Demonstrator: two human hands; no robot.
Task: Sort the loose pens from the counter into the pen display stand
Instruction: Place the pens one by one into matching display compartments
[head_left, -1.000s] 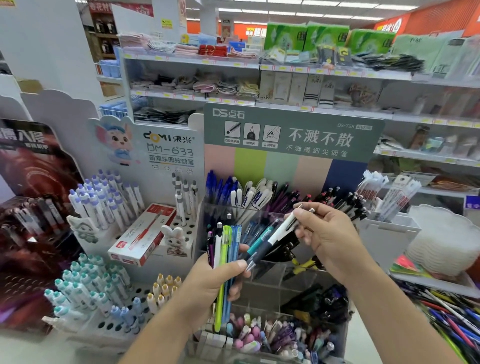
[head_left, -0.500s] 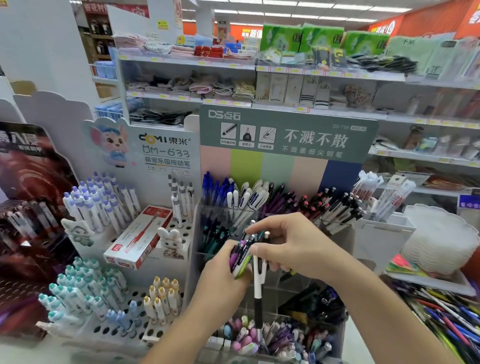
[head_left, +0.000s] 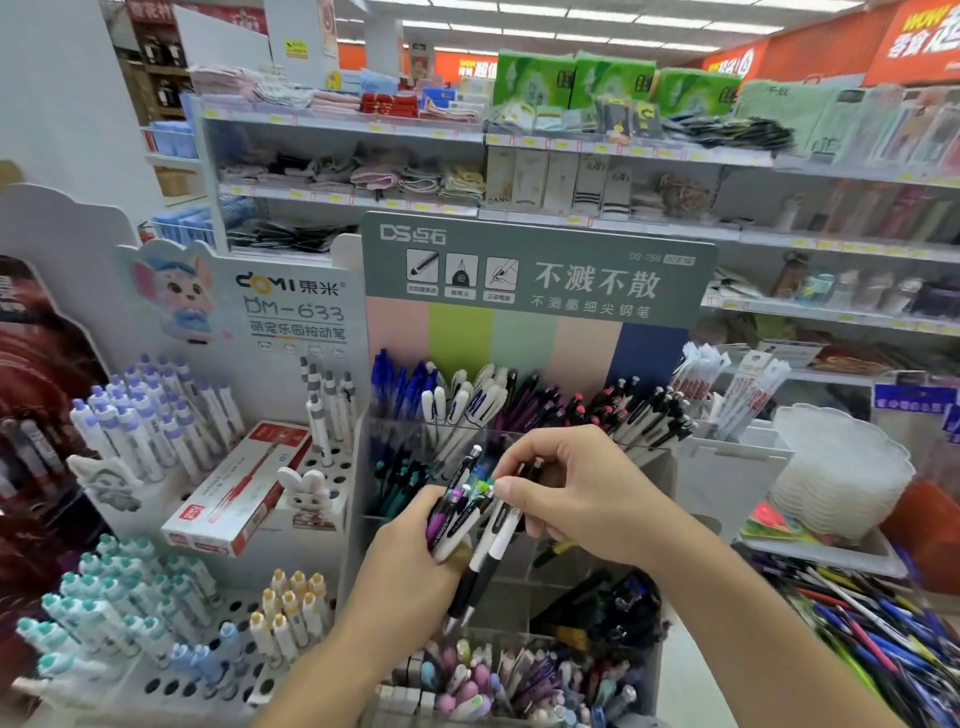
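Both bare forearms are reaching forward and converging at centre frame. Left hand is curling its fingers round a bundle of pens, back of hand facing the camera. Right hand is arching over from the right, fingertips pinching a black-and-white pen.
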